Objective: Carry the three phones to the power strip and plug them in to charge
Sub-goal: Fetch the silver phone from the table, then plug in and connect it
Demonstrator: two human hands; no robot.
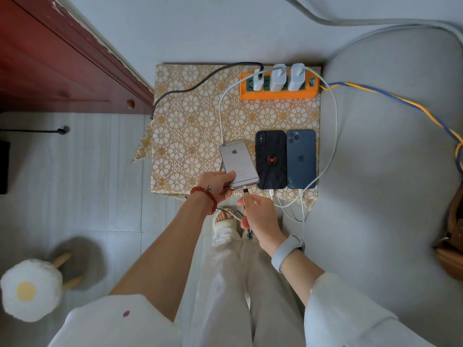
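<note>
Three phones lie face down on a small table with a gold floral cloth (190, 116). The black phone with a red spider (271, 159) and the blue phone (301, 159) each have a white cable in their near end. My left hand (220, 186) grips the near end of the silver phone (238, 162), tilted at the left. My right hand (258, 217) pinches the black braided cable's plug (245, 190) at the silver phone's port. The orange power strip (278, 87) at the far edge carries three white chargers.
A dark red wooden door or cabinet (62, 58) stands at the left. A grey cushioned seat (390, 171) borders the table's right side, crossed by a blue-and-yellow cord (390, 98). A fried-egg stool (31, 289) stands on the tiled floor at lower left.
</note>
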